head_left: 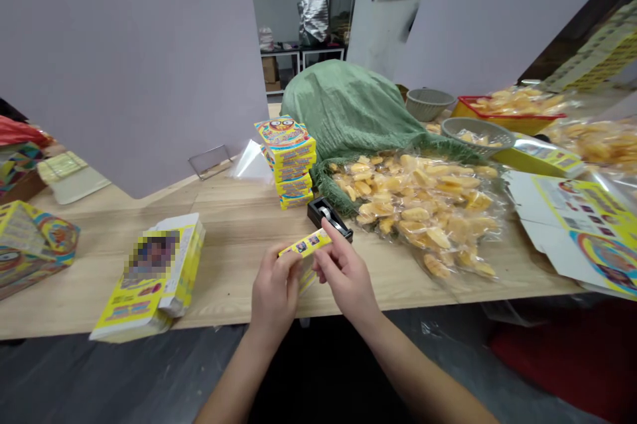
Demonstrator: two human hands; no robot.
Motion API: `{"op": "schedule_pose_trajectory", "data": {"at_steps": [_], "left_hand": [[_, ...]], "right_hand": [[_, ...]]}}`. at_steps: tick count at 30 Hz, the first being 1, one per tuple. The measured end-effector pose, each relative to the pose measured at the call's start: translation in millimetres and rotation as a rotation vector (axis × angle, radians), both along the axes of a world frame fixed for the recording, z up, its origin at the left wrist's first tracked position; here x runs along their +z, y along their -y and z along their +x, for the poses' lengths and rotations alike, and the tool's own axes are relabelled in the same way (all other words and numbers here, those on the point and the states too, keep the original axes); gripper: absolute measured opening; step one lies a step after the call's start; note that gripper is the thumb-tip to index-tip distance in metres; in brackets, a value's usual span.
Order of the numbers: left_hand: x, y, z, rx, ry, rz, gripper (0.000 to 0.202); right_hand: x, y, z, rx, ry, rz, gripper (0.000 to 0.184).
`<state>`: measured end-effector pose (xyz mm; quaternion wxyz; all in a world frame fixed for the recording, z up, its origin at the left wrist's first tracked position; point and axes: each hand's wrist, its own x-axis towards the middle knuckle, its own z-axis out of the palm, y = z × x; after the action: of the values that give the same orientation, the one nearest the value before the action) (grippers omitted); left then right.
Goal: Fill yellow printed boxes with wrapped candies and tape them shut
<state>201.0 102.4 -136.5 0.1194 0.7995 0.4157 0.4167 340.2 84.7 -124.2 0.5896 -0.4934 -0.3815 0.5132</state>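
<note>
My left hand (pixel 273 291) and my right hand (pixel 346 273) both grip a small yellow printed box (pixel 304 246) over the front edge of the wooden table (pixel 233 225). My left fingers curl round its near end. The right hand's fingers pinch the far end, right beside a black tape dispenser (pixel 328 217). A stack of finished yellow boxes (pixel 288 160) stands just behind the dispenser.
A pile of flat yellow box blanks (pixel 156 275) lies at the front left. Clear bags of yellow snacks (pixel 428 208) spread to the right, before a green sack (pixel 348 109). Grey baskets (pixel 478 134), a red tray (pixel 512 112) and printed sheets (pixel 582 225) fill the far right.
</note>
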Motion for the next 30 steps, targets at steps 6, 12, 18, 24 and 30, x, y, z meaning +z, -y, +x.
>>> {"op": "schedule_pose_trajectory", "data": {"at_steps": [6,12,18,24,30], "left_hand": [[-3.1,1.9,-0.8,0.04,-0.122,-0.014,0.032],[-0.1,1.5,-2.3,-0.007,-0.163,-0.15,0.045],[-6.8,-2.8,-19.1,0.056,0.217,-0.268,0.034],[-25.4,-7.4,-45.9,0.334,0.345,-0.321,0.035],[-84.7,3.2,-66.5,-0.117,-0.128,-0.478,0.041]], "right_hand": [[-6.7,0.9,-5.0,-0.063,0.05,-0.02,0.064],[-15.1,3.3,-4.0,-0.054,0.184,-0.034,0.064],[-27.2,-4.0,26.9,-0.114,0.725,0.058,0.063],[-53.8,17.2,-2.8,0.054,1.117,0.364,0.023],[-87.2,41.7,-9.7,0.285,1.206,0.54,0.019]]}}
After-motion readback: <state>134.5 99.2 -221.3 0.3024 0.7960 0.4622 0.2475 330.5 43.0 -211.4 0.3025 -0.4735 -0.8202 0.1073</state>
